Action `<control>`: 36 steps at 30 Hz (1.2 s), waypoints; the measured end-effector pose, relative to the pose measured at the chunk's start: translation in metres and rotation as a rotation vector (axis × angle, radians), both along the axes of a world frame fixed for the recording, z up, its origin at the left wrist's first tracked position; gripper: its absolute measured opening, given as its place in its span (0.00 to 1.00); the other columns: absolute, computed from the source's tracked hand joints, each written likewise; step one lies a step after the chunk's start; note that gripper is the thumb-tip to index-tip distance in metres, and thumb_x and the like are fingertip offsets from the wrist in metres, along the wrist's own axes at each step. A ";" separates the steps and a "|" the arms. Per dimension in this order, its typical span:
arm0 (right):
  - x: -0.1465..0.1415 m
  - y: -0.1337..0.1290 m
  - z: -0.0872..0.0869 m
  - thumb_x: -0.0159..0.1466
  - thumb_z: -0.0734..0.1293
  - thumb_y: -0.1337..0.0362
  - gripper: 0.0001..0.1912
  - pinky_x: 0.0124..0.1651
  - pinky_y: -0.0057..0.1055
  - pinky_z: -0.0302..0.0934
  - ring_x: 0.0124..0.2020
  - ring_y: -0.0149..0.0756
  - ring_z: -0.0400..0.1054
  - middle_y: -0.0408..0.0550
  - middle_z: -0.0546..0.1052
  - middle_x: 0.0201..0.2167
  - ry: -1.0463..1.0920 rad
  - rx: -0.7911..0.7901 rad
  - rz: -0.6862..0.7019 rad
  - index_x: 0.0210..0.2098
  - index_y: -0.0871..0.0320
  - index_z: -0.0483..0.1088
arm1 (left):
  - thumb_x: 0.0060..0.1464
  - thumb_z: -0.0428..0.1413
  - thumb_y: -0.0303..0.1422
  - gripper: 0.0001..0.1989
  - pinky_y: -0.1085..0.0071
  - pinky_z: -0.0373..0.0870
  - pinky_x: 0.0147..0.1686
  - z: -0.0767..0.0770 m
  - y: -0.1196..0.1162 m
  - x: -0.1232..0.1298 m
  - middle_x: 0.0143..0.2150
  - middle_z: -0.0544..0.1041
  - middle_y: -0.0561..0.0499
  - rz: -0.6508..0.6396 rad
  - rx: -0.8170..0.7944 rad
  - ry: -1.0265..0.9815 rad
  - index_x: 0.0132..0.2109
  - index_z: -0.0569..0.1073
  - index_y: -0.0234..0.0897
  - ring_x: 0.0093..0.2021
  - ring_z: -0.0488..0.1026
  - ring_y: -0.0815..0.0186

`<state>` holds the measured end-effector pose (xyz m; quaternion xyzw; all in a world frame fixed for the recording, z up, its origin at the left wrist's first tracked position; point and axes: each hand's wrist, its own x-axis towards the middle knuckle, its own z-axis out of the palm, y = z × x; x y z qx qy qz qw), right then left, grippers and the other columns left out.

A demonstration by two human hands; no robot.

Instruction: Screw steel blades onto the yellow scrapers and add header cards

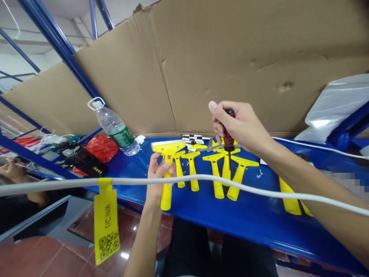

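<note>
My left hand [158, 171] is closed around the handle of a yellow scraper [166, 192], held upright with its wide head and pale blade edge at the top. To the right, my right hand [230, 121] grips a screwdriver [228, 140] with a dark red and black handle, its shaft pointing down. The tool is apart from the held scraper. Several more yellow scrapers, one of them a yellow scraper [193, 173] near the middle, lie on the blue table [207, 219]. Small screws [259, 174] are scattered beside them.
A water bottle [119, 132] stands at the back left near a red plastic bag [101, 148] and a black case [86, 161]. White-and-black items [196, 139] lie at the back. A white cable [127, 181] with a yellow tag [106, 227] crosses the view. Cardboard [201, 69] rises behind.
</note>
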<state>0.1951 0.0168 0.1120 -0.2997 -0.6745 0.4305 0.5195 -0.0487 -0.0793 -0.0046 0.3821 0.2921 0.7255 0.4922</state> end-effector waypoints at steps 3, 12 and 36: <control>-0.012 0.006 -0.002 0.72 0.74 0.66 0.12 0.33 0.32 0.75 0.28 0.34 0.76 0.39 0.77 0.30 0.153 -0.075 0.121 0.41 0.50 0.65 | 0.59 0.72 0.26 0.17 0.90 0.62 0.18 -0.005 -0.007 -0.020 0.44 0.79 0.53 -0.046 -0.008 -0.249 0.51 0.79 0.47 0.27 0.68 0.78; -0.089 0.037 -0.020 0.81 0.68 0.61 0.14 0.36 0.33 0.78 0.33 0.34 0.81 0.46 0.87 0.40 -0.104 -0.075 0.371 0.43 0.49 0.57 | 0.62 0.69 0.24 0.16 0.89 0.62 0.18 -0.015 -0.024 -0.045 0.52 0.81 0.48 -0.001 0.030 -0.292 0.52 0.80 0.47 0.26 0.64 0.78; -0.231 0.077 -0.102 0.81 0.69 0.58 0.17 0.39 0.31 0.77 0.38 0.33 0.82 0.41 0.84 0.38 0.129 -0.325 0.251 0.41 0.48 0.55 | 0.63 0.69 0.26 0.18 0.86 0.64 0.19 -0.031 -0.059 -0.127 0.58 0.85 0.46 0.220 0.011 -0.200 0.55 0.77 0.47 0.28 0.71 0.74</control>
